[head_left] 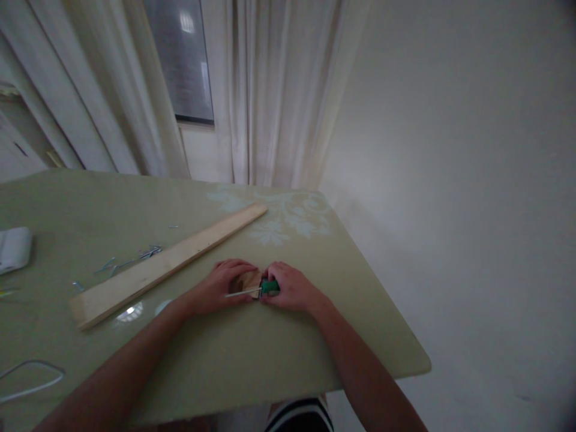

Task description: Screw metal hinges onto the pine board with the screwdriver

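Close together over the near right part of the table, both of my hands are closed around small things. My left hand [220, 287] grips a small brown wooden piece [250, 281] between thumb and fingers. In my right hand [291, 288] is a screwdriver [270, 287] with a green handle, its thin metal shaft pointing left across the wooden piece. A dark edge shows where the handle meets the wood; what it is I cannot make out. A long, pale wooden board [171, 263] lies diagonally beyond my left hand.
Several loose metal screws or nails [150, 251] lie behind the board. On the left are a white object [15, 248] and a white cable [33, 381]. The pale green table [360, 336] ends at a rounded corner on the right, beside a wall [450, 210]. Curtains [279, 90] hang behind.
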`<action>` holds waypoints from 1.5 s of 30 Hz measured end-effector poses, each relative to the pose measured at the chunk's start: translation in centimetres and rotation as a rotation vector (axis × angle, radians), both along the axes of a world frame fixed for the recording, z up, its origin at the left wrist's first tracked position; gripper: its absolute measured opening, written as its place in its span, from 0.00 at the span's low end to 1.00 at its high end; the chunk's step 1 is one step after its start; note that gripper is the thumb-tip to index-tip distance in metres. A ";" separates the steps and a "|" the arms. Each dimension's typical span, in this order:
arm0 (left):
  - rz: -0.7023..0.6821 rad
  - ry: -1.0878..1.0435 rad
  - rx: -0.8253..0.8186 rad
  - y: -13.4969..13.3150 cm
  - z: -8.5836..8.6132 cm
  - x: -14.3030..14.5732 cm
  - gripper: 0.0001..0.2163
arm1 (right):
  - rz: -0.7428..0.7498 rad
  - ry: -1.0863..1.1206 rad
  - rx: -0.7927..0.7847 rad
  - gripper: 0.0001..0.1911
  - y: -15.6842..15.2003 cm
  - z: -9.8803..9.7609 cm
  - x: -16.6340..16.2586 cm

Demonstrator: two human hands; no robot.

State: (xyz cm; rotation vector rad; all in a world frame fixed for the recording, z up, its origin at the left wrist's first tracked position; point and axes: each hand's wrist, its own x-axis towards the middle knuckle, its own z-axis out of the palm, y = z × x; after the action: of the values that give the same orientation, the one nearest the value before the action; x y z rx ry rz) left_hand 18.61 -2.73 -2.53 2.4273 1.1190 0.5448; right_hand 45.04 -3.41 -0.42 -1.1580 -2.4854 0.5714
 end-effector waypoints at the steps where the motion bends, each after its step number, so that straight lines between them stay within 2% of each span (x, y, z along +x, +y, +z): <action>1: 0.005 -0.016 0.004 0.1 0.0 -0.1 0.29 | 0.002 -0.013 0.020 0.19 0.0 -0.1 -0.1; 4: 0.022 -0.078 -0.004 0.4 0.2 -0.7 0.29 | -0.003 -0.060 0.062 0.22 0.1 -0.4 -0.4; 9: 0.055 -0.129 -0.046 0.5 0.5 -1.2 0.30 | -0.058 -0.094 0.039 0.23 0.5 -0.7 0.1; 15: 0.049 -0.119 -0.016 0.2 0.3 -0.7 0.29 | -0.157 0.050 0.018 0.22 1.4 -0.5 1.8; 19: 0.009 -0.076 0.057 -0.3 0.2 0.7 0.26 | -0.190 0.250 0.015 0.22 2.2 -0.2 3.0; 22: 0.046 -0.063 0.121 -0.7 0.0 2.5 0.25 | -0.187 0.394 -0.007 0.21 2.7 0.0 3.8; 27: 0.092 -0.009 0.149 -1.0 -0.8 4.8 0.28 | -0.128 0.475 -0.070 0.21 2.5 0.4 3.9; 32: 0.075 -0.187 0.039 -0.8 -1.2 4.6 0.36 | -0.044 0.473 -0.110 0.23 1.6 0.7 2.0; 36: 0.083 -0.321 -0.052 -0.8 -1.0 4.1 0.30 | 0.014 0.435 -0.074 0.23 1.5 0.8 1.4; 39: 0.107 -0.291 -0.041 -0.7 -0.7 4.0 0.26 | 0.052 0.352 -0.045 0.23 1.9 0.5 2.0; 45: -0.001 -0.129 0.025 -0.6 0.0 4.2 0.23 | 0.069 0.201 -0.066 0.21 2.4 -0.9 2.9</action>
State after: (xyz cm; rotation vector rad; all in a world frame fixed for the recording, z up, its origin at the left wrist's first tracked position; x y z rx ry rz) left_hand 22.83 -3.37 -2.52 2.3767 1.0632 0.7080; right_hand 47.91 -0.96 -1.27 -0.9884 -2.3568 0.7550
